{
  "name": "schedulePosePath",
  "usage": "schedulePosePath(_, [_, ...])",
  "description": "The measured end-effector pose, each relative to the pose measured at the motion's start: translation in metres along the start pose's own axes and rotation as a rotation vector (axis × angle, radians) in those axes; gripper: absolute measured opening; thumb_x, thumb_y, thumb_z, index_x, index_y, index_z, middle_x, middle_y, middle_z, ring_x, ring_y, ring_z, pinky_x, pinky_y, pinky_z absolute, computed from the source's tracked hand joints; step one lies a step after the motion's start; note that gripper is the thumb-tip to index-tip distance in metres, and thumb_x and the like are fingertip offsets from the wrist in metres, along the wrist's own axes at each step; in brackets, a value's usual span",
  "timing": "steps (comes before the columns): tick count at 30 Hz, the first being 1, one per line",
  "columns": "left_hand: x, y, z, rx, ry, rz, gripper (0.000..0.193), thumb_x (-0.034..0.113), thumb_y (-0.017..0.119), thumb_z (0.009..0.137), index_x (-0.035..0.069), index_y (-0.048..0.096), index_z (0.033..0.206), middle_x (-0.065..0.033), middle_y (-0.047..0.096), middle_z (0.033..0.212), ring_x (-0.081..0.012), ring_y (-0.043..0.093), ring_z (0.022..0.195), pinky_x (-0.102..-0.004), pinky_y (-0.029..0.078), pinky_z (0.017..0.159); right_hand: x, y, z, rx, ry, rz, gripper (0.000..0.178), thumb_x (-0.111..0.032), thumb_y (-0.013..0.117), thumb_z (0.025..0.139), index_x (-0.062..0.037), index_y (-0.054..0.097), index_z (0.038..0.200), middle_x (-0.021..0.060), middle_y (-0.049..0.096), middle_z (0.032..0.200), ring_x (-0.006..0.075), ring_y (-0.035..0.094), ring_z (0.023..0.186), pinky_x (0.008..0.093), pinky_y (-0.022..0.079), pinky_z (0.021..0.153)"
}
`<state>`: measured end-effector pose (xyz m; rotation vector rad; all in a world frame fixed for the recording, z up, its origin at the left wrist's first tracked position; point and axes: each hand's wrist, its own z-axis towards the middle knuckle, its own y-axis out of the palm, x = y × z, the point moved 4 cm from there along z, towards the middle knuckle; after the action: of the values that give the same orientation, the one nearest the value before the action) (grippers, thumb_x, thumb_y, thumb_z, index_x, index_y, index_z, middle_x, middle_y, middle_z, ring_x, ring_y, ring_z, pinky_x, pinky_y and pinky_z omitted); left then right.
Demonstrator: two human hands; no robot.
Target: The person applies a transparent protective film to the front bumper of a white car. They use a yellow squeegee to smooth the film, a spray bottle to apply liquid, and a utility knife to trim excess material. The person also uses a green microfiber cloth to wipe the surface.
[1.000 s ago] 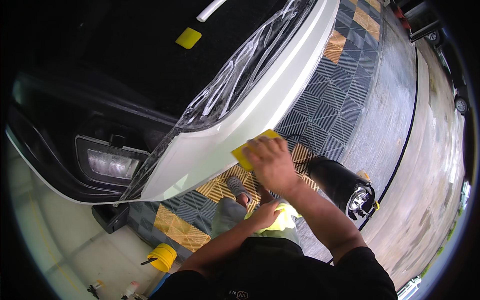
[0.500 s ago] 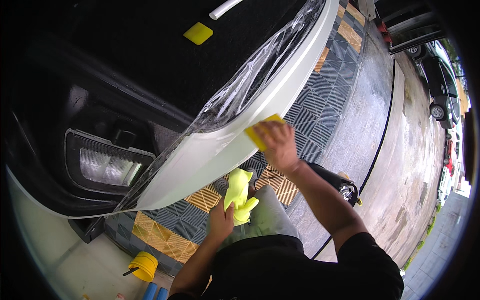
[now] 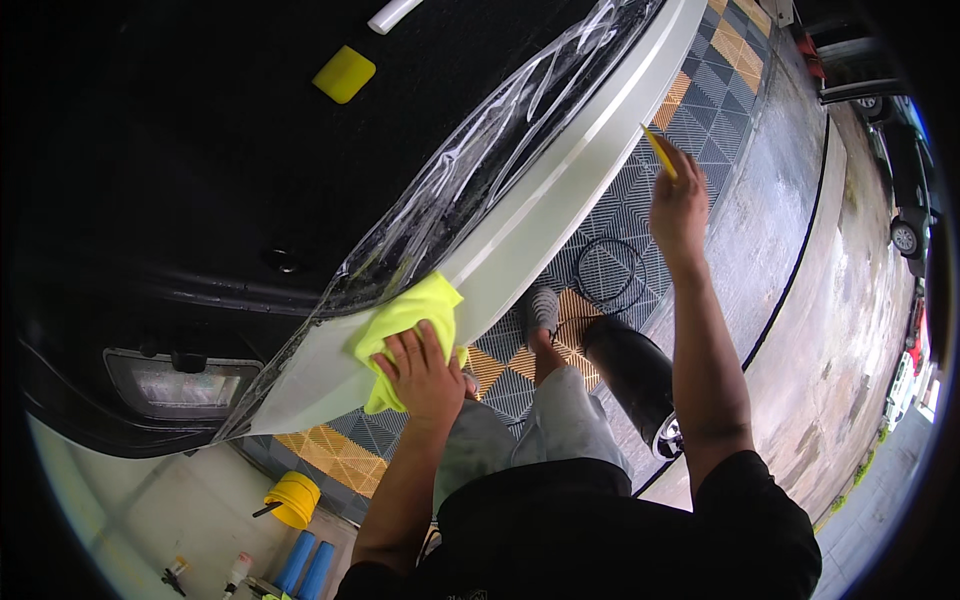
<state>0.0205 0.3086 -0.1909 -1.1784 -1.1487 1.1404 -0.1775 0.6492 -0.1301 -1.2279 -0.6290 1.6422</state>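
My left hand (image 3: 425, 378) presses a bright yellow-green cloth (image 3: 428, 300) onto the white painted edge panel (image 3: 545, 232) of a car, its fingers spread over the fabric. In my right hand (image 3: 682, 212) a thin yellow squeegee card (image 3: 657, 150) is pinched, seen nearly edge-on, by the panel's outer edge farther off. Crumpled clear film (image 3: 455, 180) runs along the panel's inner side, over the border with the black surface. On that black surface lie a second yellow squeegee card (image 3: 344, 75) and a white tube-like piece (image 3: 394, 13).
A black cylinder (image 3: 630, 375) and a looped dark cable (image 3: 640, 275) are on the tiled floor (image 3: 625, 205) by my legs. At lower left stand a yellow bucket (image 3: 293, 499) and two blue cylinders (image 3: 305, 568). A lamp (image 3: 185, 383) sits left of the panel.
My left hand has brought the cloth up from before my legs onto the white panel. The right hand with the squeegee card has moved farther away and to the right.
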Motion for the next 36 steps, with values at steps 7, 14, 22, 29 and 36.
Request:
schedulePosePath(7, [0.182, 0.022, 0.182, 0.104, 0.293, -0.190, 0.066, 0.022, 0.061, 0.087, 0.003, 0.042, 0.147, -0.0186, 0.049, 0.143, -0.0346, 0.035, 0.143, -0.0609, 0.020, 0.116, 0.108, -0.060, -0.074, -0.205, 0.415, 0.212, 0.037, -0.001, 0.052, 0.095, -0.0016, 0.058, 0.132, 0.0168, 0.065, 0.122, 0.0316, 0.065, 0.109, 0.0384, 0.052, 0.094])
schedulePosePath(14, [0.188, -0.103, 0.285, 0.392, 0.122, -0.933, 0.027, 0.015, 0.059, 0.093, -0.001, 0.055, 0.114, -0.0212, 0.067, 0.091, -0.0400, 0.068, 0.083, -0.0478, 0.054, 0.078, 0.111, -0.060, -0.159, -0.182, 0.843, 0.605, 0.038, 0.002, 0.052, 0.093, 0.0046, 0.055, 0.131, 0.0152, 0.065, 0.119, 0.0238, 0.064, 0.110, 0.0332, 0.050, 0.097])
schedulePosePath(22, [-0.041, -0.254, 0.345, 0.370, -0.056, -0.327, 0.060, 0.049, 0.059, 0.094, 0.009, 0.055, 0.139, -0.0235, 0.063, 0.127, -0.0377, 0.061, 0.119, -0.0391, 0.047, 0.100, 0.085, -0.056, -0.162, -0.256, 0.606, 0.588, 0.036, -0.008, 0.058, 0.090, 0.0025, 0.059, 0.124, 0.0179, 0.070, 0.105, 0.0282, 0.069, 0.097, 0.0339, 0.052, 0.088])
schedulePosePath(29, [-0.065, -0.236, 0.128, 0.166, 0.174, -0.565, 0.035, 0.021, 0.065, 0.095, -0.003, 0.062, 0.121, -0.0231, 0.064, 0.121, -0.0382, 0.064, 0.109, -0.0408, 0.050, 0.093, -0.020, -0.078, -0.151, -0.238, 0.413, 0.629, 0.034, -0.008, 0.057, 0.089, 0.0014, 0.060, 0.122, 0.0205, 0.070, 0.103, 0.0332, 0.069, 0.096, 0.0356, 0.053, 0.085])
schedulePosePath(36, [-0.193, -0.124, -0.157, -0.262, -0.491, -0.725, 0.039, 0.026, 0.063, 0.095, -0.004, 0.063, 0.120, -0.0228, 0.069, 0.095, -0.0326, 0.069, 0.087, -0.0407, 0.053, 0.077, -0.179, -0.090, -0.179, -0.450, 0.215, 0.515, 0.030, -0.007, 0.055, 0.090, 0.0015, 0.061, 0.118, 0.0235, 0.067, 0.106, 0.0377, 0.066, 0.099, 0.0411, 0.053, 0.087])
